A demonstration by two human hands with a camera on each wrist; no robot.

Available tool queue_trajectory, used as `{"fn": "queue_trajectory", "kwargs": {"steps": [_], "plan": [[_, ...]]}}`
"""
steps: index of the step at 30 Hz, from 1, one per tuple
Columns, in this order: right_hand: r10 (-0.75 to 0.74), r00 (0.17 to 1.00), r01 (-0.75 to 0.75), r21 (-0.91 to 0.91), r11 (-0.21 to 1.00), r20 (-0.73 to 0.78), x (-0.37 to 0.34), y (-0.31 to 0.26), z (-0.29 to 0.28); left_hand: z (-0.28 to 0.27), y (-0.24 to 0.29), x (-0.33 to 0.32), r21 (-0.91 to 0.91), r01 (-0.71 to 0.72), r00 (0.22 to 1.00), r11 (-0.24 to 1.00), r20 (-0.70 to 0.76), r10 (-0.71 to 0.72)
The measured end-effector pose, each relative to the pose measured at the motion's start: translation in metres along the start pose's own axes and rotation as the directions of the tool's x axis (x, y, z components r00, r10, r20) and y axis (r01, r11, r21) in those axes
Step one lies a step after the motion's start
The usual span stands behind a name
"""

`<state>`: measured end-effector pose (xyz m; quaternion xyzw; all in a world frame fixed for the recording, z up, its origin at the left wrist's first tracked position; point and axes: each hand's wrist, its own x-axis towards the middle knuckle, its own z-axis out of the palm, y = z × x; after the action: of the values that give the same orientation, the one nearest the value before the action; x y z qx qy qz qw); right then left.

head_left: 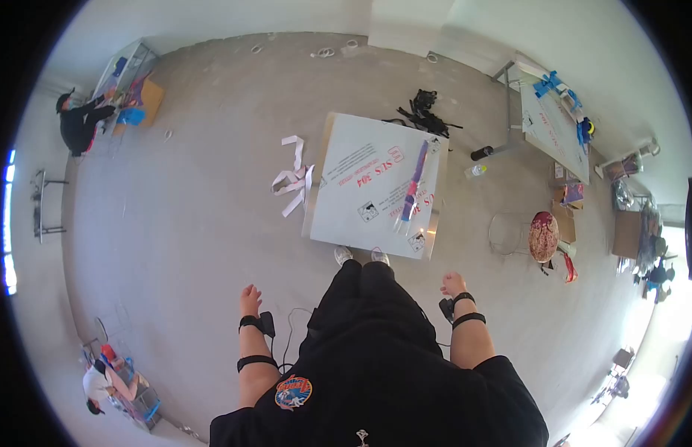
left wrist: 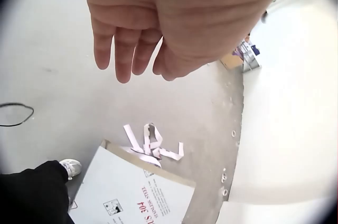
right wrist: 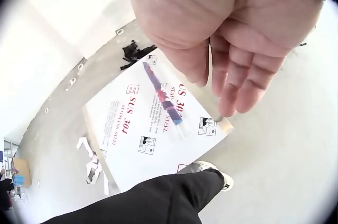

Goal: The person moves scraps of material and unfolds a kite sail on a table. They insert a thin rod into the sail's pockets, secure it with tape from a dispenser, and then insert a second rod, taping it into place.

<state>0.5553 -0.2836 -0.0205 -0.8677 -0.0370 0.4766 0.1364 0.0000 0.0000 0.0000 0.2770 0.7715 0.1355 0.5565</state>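
Observation:
My left hand (head_left: 250,300) hangs to the left of my legs, touching nothing; in the left wrist view the hand (left wrist: 158,18) shows its palm with loosely bent fingers. On the other side my right hand (head_left: 454,284) is also empty, its fingers (right wrist: 243,79) relaxed in the right wrist view. Beyond my shoes stands a square table (head_left: 353,197) covered in white film with red and black print. A long purple bundle in clear plastic (head_left: 415,179) lies along its right part, away from both hands.
Pinkish-white strips (head_left: 294,179) lie on the floor left of the table. Black straps (head_left: 428,115), a dark cylinder (head_left: 481,153) and a bottle (head_left: 476,170) are beyond and right. A round stool (head_left: 544,237) stands right. Two people (head_left: 81,123) are at tables along the left.

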Motion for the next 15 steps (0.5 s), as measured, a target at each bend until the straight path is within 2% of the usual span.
{"fn": "queue_trajectory", "kwargs": {"steps": [2, 3, 6, 9, 13, 15], "plan": [[0.014, 1.000, -0.013, 0.032, 0.999, -0.020, -0.005, 0.009, 0.002, 0.013, 0.010, -0.002, 0.083, -0.083, 0.996, 0.993, 0.031, 0.081], [-0.003, 1.000, 0.003, 0.050, 0.999, -0.004, -0.010, -0.003, 0.022, -0.004, 0.017, 0.003, 0.090, -0.104, 0.995, 0.990, 0.013, 0.103], [-0.018, 1.000, 0.019, 0.030, 0.999, -0.021, -0.021, -0.011, 0.018, 0.011, -0.006, 0.018, 0.173, -0.089, 0.993, 0.981, 0.097, 0.073], [-0.011, 0.999, 0.012, 0.032, 0.999, -0.043, -0.020, -0.020, 0.017, 0.009, -0.035, 0.021, 0.171, 0.031, 0.990, 0.985, 0.131, -0.054], [-0.047, 0.999, 0.048, -0.032, 0.998, 0.008, -0.002, -0.030, 0.020, -0.015, -0.069, 0.013, 0.124, 0.122, 0.984, 0.985, 0.117, -0.137], [-0.068, 0.997, 0.071, -0.082, 0.994, 0.040, 0.005, -0.036, 0.018, -0.025, -0.085, 0.010, 0.031, 0.221, 0.971, 0.975, 0.089, -0.222]]}}
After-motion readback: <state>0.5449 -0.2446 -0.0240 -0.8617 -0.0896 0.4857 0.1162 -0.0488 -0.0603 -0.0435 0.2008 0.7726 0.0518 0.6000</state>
